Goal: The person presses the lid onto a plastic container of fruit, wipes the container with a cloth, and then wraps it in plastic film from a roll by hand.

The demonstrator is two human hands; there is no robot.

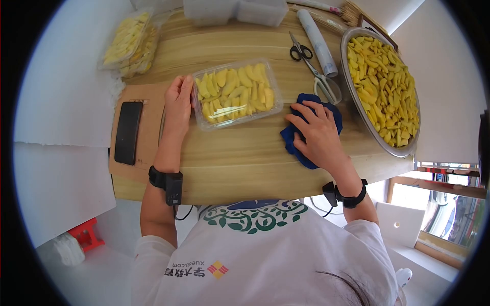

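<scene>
A clear plastic box point(236, 94) filled with yellow fruit slices lies on the wooden table in front of me. My left hand point(178, 102) grips its left edge, thumb and fingers closed on the rim. To the right of the box, a dark blue cloth point(306, 148) lies crumpled on the table. My right hand point(319, 130) rests on top of this cloth with its fingers spread, and the palm hides part of it.
A large metal basin point(352, 89) of yellow slices stands at the right. Black scissors point(301, 52), white-handled scissors point(326, 89) and a plastic roll point(317, 43) lie beside it. At left are filled boxes point(130, 43) and a phone point(128, 133) on cardboard point(148, 102). Empty containers point(237, 11) stand behind.
</scene>
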